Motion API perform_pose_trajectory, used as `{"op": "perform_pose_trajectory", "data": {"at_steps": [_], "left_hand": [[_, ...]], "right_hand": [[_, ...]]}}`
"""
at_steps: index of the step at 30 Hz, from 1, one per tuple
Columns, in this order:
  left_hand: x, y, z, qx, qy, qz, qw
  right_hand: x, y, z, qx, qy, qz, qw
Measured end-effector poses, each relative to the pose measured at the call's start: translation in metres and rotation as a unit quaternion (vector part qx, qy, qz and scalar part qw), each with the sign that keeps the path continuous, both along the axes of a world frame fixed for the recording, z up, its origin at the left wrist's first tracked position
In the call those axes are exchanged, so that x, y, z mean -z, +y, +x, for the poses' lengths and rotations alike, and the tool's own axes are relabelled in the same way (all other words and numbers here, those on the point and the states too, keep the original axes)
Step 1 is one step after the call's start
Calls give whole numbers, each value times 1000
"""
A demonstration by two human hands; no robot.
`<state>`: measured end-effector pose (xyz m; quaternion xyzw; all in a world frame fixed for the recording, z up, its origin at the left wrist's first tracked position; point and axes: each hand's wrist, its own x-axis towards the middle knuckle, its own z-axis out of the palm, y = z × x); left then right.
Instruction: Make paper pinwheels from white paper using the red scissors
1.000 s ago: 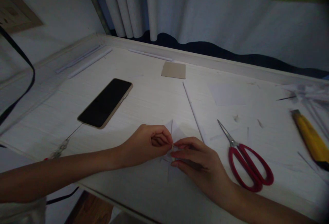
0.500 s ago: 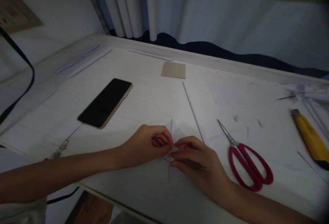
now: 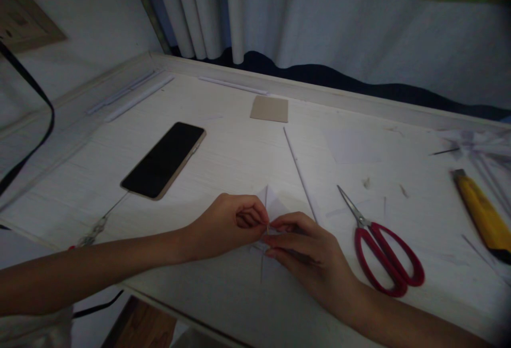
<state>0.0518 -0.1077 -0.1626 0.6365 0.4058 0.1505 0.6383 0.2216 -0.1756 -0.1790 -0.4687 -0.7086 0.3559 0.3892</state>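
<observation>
A white paper piece sits between two bare hands near the front edge of a white counter, its points showing above and below the fingers; the left hand pinches thumb to forefinger at its middle, the right hand holds its right side between fingertips and thumb; exactly what fold or strip is caught there is too small to tell; over the past second the hands have barely shifted and the paper has kept its place, which suggests a patient, steadying hold at one spot; just beyond the right hand, a thin white stick lies aslant; to its right rest red-handled scissors, blades together; a dark-screened phone lies to the left; a cardboard square lies farther back; a yellow cutter lies at far right; behind it all hangs a curtain in green, white and navy.
</observation>
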Motion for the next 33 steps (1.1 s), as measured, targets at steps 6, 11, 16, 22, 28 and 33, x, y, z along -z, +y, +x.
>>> {"op": "perform_pose_trajectory", "data": {"at_steps": [6,11,16,22,28,33], "left_hand": [[-1,0,1,0,1,1,1000],[-1,0,1,-3,7,14,1000],[2,1,1,-7,6,17,1000],[5,0,-1,-10,-3,12,1000],[4,0,-1,-17,-6,10,1000],[4,-1,-1,-25,-25,-9,999]], "right_hand": [[-3,2,-2,8,10,-9,1000],[-4,2,-2,10,6,-9,1000],[-2,2,-1,17,-15,0,1000],[-1,2,0,31,-31,9,999],[-2,1,0,35,-38,6,999],[-3,1,-1,34,-39,7,999]]}}
